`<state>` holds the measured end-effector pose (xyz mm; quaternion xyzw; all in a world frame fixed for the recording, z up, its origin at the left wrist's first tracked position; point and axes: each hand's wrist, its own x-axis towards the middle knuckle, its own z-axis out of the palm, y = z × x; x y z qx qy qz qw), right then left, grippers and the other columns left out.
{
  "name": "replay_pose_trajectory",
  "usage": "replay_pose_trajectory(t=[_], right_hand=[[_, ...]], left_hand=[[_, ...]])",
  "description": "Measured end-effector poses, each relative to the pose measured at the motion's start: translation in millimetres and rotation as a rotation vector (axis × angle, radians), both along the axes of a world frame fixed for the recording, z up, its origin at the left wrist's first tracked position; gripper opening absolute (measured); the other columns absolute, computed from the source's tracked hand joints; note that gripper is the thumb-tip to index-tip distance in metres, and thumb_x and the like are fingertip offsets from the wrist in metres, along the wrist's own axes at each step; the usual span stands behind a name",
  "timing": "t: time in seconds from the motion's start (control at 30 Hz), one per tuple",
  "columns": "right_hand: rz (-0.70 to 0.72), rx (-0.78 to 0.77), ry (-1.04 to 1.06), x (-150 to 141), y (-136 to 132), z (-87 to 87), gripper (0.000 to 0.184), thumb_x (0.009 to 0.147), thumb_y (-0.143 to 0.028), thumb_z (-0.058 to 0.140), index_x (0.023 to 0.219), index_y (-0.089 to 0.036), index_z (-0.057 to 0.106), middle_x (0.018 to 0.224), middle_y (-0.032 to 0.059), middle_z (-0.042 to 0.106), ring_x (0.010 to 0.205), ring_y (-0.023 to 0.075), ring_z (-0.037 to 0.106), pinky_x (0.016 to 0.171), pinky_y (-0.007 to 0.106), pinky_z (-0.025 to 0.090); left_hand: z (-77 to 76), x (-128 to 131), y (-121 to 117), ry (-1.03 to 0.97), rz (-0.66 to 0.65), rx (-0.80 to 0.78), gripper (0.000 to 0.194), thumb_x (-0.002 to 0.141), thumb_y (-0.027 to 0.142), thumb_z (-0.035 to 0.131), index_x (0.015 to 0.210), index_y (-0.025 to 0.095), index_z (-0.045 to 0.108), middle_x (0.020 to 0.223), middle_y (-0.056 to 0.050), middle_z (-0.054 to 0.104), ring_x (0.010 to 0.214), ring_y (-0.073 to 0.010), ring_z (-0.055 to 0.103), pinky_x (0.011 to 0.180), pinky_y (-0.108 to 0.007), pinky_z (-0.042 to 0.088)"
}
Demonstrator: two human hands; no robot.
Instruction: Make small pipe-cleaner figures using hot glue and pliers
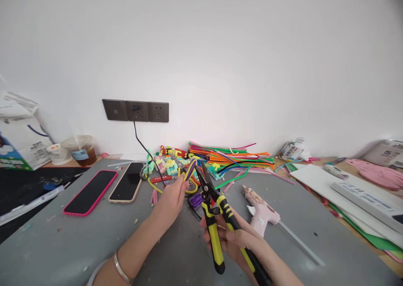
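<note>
My left hand is closed on a looped purple and yellow pipe cleaner, held up above the grey mat. In my right hand is a pair of black and yellow pliers, with the handles spread and the jaws pointing up and away. The jaw tips are close to the loop; whether they touch it I cannot tell. Just below the jaws a bundle of purple pipe cleaner lies on the mat. Right of the pliers rests a pink glue gun with a clear glue stick in its back.
Bundled pipe cleaners lie along the wall beside small fuzzy pieces. Two phones are at left, near a cup of brown drink. White sheets are stacked at right. A black cable hangs from a wall socket.
</note>
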<state>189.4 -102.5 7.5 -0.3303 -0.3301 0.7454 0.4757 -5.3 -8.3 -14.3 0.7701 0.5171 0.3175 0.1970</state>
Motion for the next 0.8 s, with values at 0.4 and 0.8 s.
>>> replay_pose_trajectory(t=[0.4,0.8], right_hand=[[0.009,-0.019,-0.097,7.8,1.8,8.0,0.042,0.080,-0.043,0.075,0.116,-0.022,0.067,0.102,0.0084,0.068,0.086,0.0215,0.062,0.082,0.035,0.049],[-0.003,0.004,-0.036,-5.9,5.3,13.4,0.028,0.079,-0.039,0.077,0.084,-0.019,0.057,0.075,-0.0011,0.053,0.057,0.0081,0.042,0.056,0.024,0.037]], left_hand=[[-3.5,0.2,0.5,0.183,-0.049,0.080,0.041,0.102,0.031,0.020,0.118,0.015,0.055,0.072,-0.010,0.070,0.069,-0.0277,0.070,0.056,-0.028,0.038],[-0.2,3.4,-1.2,0.301,0.004,0.036,0.030,0.101,0.025,0.027,0.110,0.018,0.055,0.067,-0.007,0.067,0.065,-0.0256,0.069,0.052,-0.025,0.033]])
